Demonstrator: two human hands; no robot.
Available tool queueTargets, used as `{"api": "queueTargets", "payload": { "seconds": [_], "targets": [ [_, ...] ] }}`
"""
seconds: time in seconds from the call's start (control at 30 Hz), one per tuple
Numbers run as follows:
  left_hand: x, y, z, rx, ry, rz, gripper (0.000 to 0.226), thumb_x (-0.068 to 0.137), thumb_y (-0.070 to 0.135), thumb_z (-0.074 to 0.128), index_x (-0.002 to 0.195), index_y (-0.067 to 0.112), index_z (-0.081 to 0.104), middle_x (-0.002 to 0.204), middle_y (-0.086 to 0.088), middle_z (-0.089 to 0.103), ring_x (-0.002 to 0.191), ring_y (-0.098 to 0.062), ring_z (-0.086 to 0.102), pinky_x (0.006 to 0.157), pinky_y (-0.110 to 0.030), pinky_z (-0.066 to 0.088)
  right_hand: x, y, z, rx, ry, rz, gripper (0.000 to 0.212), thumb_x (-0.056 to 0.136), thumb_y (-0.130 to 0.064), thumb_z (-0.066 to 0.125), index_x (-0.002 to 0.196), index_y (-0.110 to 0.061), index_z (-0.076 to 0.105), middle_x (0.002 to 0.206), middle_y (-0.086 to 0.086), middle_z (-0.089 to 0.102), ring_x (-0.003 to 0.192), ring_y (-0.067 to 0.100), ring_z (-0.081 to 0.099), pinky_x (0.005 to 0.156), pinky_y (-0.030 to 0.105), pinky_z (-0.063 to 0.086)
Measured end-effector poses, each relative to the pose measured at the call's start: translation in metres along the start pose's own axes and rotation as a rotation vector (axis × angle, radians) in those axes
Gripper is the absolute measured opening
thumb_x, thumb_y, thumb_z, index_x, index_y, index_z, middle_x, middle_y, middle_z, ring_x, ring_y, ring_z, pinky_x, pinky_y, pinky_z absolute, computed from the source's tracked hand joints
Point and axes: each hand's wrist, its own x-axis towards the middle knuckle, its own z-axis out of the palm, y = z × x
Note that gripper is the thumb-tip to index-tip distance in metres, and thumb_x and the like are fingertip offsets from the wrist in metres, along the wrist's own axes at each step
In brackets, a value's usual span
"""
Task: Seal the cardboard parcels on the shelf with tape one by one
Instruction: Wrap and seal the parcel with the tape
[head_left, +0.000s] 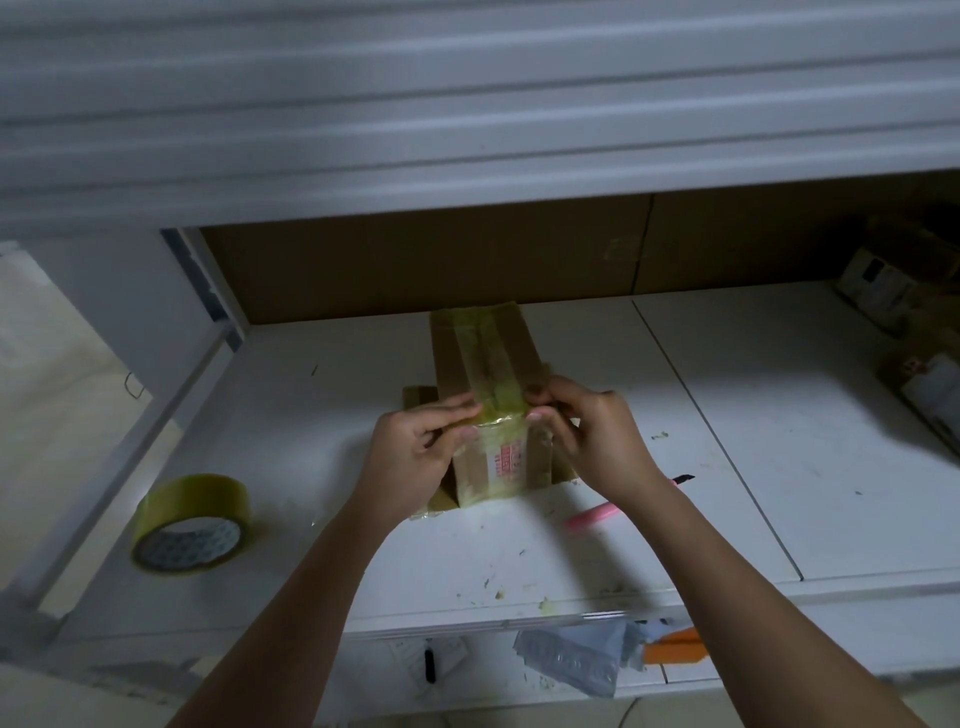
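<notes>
Both hands (511, 441) pinching tape (500, 413) at parcel (488, 395) edge.

Both hands press tape over the near top edge of a cardboard parcel (485, 374) on a white shelf (727, 415): left hand (415, 452), right hand (597, 436). A tape roll (192, 522) lies at eight o'clock, a pink cutter (597, 514) at four.
</notes>
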Motion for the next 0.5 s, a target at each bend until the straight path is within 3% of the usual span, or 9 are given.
{"api": "queueTargets", "payload": {
  "seconds": [0.13,0.2,0.27,0.4,0.43,0.5],
  "targets": [
    [0.000,0.001,-0.004,-0.019,-0.031,-0.019,0.033,0.087,0.003,0.069,0.105,0.030,0.071,0.114,0.027,0.067,0.115,-0.009,0.064,0.092,-0.042,0.057,0.000,0.005,-0.003,0.065,-0.055,0.087,0.015,0.091,-0.023,0.067,0.097,-0.011,0.071,0.090,0.002,0.075,0.079,0.024,0.071,0.072,0.044,0.056],
    [-0.003,0.000,-0.008,-0.041,-0.069,-0.022,0.035,0.084,0.003,0.071,0.106,0.031,0.071,0.116,0.031,0.065,0.116,-0.008,0.063,0.090,-0.032,0.057,-0.004,0.010,-0.007,0.197,-0.085,0.135,0.017,0.088,-0.020,0.070,0.105,-0.019,0.073,0.098,-0.015,0.073,0.087,0.007,0.069,0.076,0.028,0.056],
    [-0.005,-0.002,-0.008,-0.036,-0.081,-0.005,0.041,0.082,0.000,0.073,0.108,0.032,0.070,0.120,0.032,0.063,0.118,-0.007,0.061,0.089,-0.026,0.057,-0.011,0.012,-0.009,0.251,-0.089,0.121,0.026,0.085,-0.017,0.073,0.110,-0.025,0.071,0.101,-0.023,0.070,0.090,0.002,0.066,0.080,0.014,0.050],
    [-0.002,-0.004,-0.006,-0.037,-0.044,0.008,0.042,0.085,-0.005,0.069,0.106,0.031,0.070,0.116,0.028,0.066,0.118,-0.009,0.062,0.090,-0.032,0.057,-0.011,0.014,0.000,0.219,-0.048,0.100,0.023,0.088,-0.009,0.069,0.110,-0.015,0.070,0.086,-0.004,0.071,0.078,0.019,0.068,0.072,0.038,0.058],
    [-0.001,-0.005,-0.007,-0.044,-0.046,0.012,0.041,0.084,-0.004,0.069,0.106,0.031,0.071,0.116,0.028,0.066,0.118,-0.009,0.062,0.089,-0.031,0.058,-0.010,0.015,0.000,0.210,-0.056,0.092,0.023,0.088,-0.010,0.069,0.111,-0.015,0.069,0.084,-0.006,0.070,0.077,0.020,0.067,0.072,0.038,0.057],
    [-0.001,-0.006,-0.009,-0.052,-0.063,0.014,0.043,0.083,-0.004,0.071,0.107,0.032,0.071,0.119,0.028,0.065,0.118,-0.008,0.062,0.088,-0.025,0.057,-0.010,0.017,-0.004,0.225,-0.086,0.075,0.030,0.084,-0.017,0.075,0.113,-0.022,0.069,0.090,-0.017,0.070,0.084,0.010,0.067,0.076,0.022,0.053]
  ]
}}
